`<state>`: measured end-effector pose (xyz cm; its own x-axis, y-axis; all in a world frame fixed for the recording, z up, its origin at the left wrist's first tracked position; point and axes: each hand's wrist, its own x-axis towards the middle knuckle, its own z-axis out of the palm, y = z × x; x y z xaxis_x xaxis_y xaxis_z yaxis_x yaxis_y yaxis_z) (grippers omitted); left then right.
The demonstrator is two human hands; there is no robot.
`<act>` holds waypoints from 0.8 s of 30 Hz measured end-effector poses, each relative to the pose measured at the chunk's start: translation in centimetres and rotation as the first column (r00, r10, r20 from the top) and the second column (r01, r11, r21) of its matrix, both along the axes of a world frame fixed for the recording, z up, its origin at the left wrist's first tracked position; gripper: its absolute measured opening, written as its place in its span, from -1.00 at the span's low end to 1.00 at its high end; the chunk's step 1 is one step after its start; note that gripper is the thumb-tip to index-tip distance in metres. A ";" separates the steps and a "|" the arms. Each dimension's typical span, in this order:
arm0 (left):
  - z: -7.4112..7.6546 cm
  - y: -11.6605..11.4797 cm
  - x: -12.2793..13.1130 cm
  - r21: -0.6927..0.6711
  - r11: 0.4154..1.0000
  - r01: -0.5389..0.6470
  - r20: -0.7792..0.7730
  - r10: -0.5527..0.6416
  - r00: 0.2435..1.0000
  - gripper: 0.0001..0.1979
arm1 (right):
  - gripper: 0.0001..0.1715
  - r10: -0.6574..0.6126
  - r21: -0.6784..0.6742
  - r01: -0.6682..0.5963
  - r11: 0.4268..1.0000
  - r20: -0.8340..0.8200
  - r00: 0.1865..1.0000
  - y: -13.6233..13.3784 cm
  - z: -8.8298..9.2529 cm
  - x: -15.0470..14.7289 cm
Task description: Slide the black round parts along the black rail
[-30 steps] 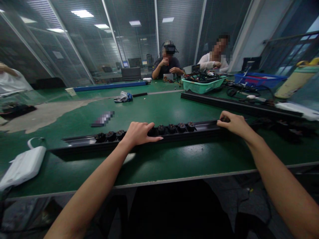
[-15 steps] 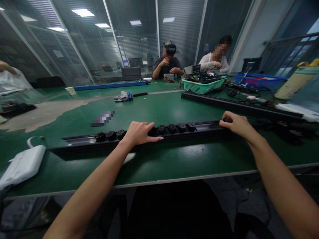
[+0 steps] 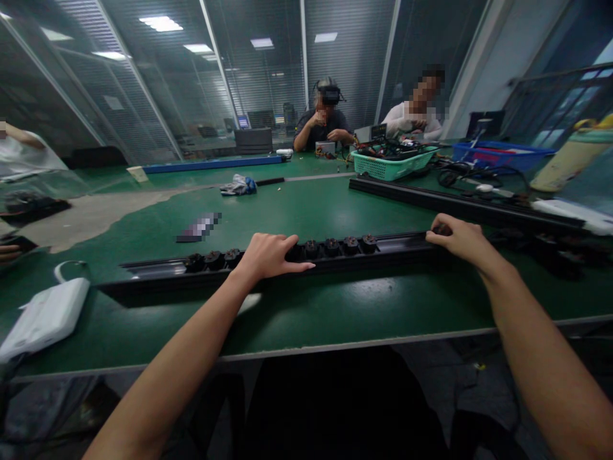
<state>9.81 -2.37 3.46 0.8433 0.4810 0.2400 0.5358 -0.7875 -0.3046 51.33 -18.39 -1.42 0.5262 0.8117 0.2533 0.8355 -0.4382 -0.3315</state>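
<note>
On the green worktop [image 3: 335,319], the left hand [image 3: 265,257] grips a black channel rail [image 3: 402,246] holding round socket modules [image 3: 332,246]; the right hand [image 3: 458,239] pinches a dark part [image 3: 443,229] at its right end, which could jam if pushed in askew.

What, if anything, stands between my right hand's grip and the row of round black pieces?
Nothing visible: a bare stretch of the black channel runs between your right hand, pinching a dark piece, and the row of round black pieces.
</note>
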 end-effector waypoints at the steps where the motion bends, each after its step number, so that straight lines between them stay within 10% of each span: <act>1: 0.0 0.0 0.0 0.001 1.000 -0.001 0.000 0.001 1.000 -0.24 | -0.68 -0.004 -0.004 0.004 1.000 0.003 1.000 0.0 0.0 0.1; 24: 0.0 0.1 0.0 -0.022 1.000 -0.001 0.004 0.001 1.000 -0.21 | -0.63 -0.047 -0.003 0.047 0.999 0.030 0.998 -0.4 0.1 -0.5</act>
<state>9.79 -2.26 3.50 0.8415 0.4873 0.2333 0.5383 -0.7931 -0.2850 50.82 -18.81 -1.32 0.5564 0.7869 0.2670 0.8233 -0.4786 -0.3051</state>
